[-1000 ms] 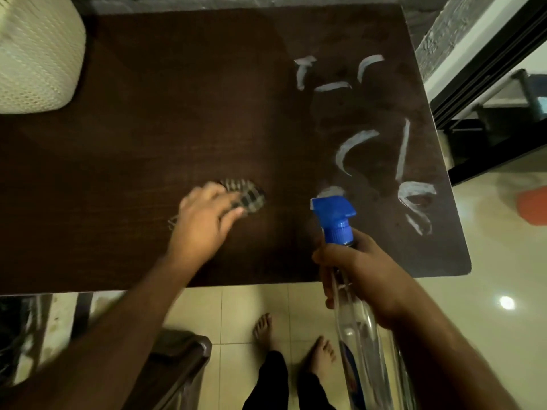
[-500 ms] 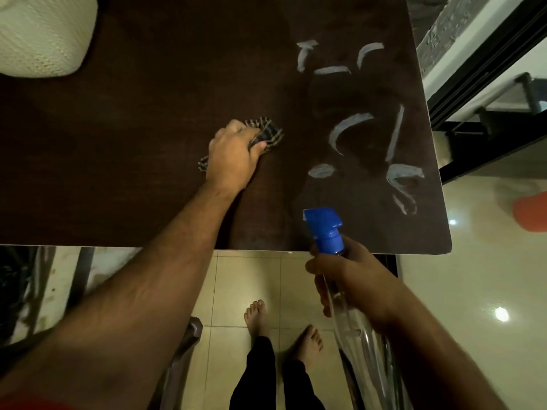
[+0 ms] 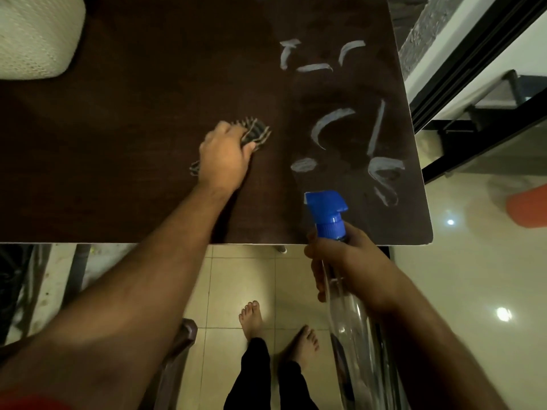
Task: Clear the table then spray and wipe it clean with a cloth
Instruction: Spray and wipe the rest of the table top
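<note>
Head view: left hand [image 3: 226, 156] fingers curled round checked cloth [image 3: 256, 134], pressed on table [image 3: 118, 143] mid-top. Right hand [image 3: 349, 261] wrapped round spray bottle [image 3: 328, 214] neck over near edge. Best press flat, sweep overlapping strokes rightward through wet streaks [image 3: 331, 122].

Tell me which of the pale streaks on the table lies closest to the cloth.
The small oval smudge, just right of the cloth under the left hand. The other streaks are longer arcs and lines, farther right or toward the far edge.
</note>
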A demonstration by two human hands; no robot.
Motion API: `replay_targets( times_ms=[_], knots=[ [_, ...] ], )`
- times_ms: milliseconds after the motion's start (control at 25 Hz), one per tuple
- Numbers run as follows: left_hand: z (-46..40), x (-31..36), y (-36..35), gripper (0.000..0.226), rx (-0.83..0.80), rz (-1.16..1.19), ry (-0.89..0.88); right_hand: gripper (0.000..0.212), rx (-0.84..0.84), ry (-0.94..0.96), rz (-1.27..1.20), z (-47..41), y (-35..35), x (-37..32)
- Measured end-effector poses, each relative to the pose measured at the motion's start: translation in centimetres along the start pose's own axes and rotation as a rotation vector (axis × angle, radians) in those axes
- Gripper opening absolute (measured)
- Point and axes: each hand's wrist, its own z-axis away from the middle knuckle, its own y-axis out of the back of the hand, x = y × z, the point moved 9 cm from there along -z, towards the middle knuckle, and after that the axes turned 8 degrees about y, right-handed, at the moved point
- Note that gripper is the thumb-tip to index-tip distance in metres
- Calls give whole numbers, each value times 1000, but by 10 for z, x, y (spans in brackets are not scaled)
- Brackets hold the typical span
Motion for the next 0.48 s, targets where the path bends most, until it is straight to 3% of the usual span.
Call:
replay_targets(
  times_ms=[120,240,400,480],
  knots=[
    [67,58,-23,30,-130,0,-220,21,-8,23,-40,-1,0,-7],
    [159,27,-11,32,-273,36,-334,18,-3,43,-44,3,7,-7],
    [104,-60,21,30,-134,-84,-108,21,35,31,-24,5,21,-1],
    [51,-56,21,30,-41,-92,-9,21,38,32,-27,4,22,-3]
  ],
)
